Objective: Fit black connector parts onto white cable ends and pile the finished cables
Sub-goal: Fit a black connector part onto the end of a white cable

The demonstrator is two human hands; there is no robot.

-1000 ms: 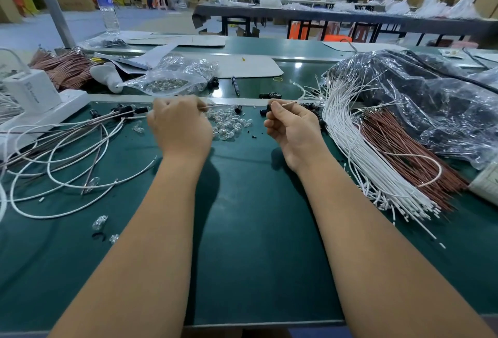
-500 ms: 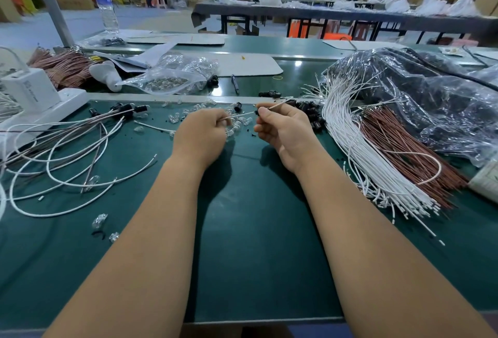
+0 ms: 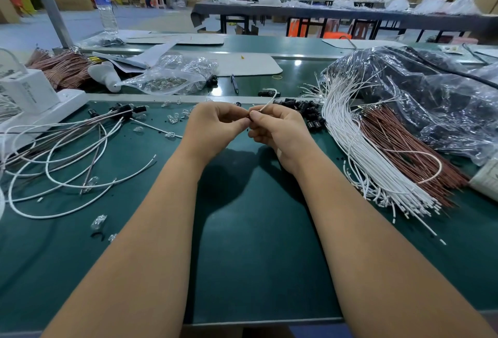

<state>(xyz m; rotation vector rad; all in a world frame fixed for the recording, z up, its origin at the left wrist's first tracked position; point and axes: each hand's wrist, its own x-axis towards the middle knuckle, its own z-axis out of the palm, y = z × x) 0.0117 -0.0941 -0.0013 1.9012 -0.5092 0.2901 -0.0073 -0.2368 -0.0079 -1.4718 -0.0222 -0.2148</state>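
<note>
My left hand [image 3: 215, 127] and my right hand [image 3: 277, 130] meet fingertip to fingertip above the green table [image 3: 256, 243]. My right hand pinches a thin white cable [image 3: 269, 101] that curves up and away from its fingers. A small dark part shows between the two hands' fingertips, where my left hand pinches; I cannot make out what it is. Loose black connector parts [image 3: 307, 111] lie just right of my hands. A pile of cables with black ends [image 3: 62, 154] spreads at the left. A bundle of bare white cables [image 3: 358, 149] lies at the right.
Brown wires [image 3: 409, 149] lie beside the white bundle, with crumpled clear plastic [image 3: 431, 95] behind. Small clear parts [image 3: 172, 119] are scattered left of my hands. A bag of parts [image 3: 172, 78], a pen [image 3: 234, 84], a white power strip [image 3: 40, 111] and a water bottle [image 3: 103, 6] stand farther back.
My hands have come together at the table's middle; the left hand moved right from the cable pile. The white cable now curves up from my right hand's fingers.
</note>
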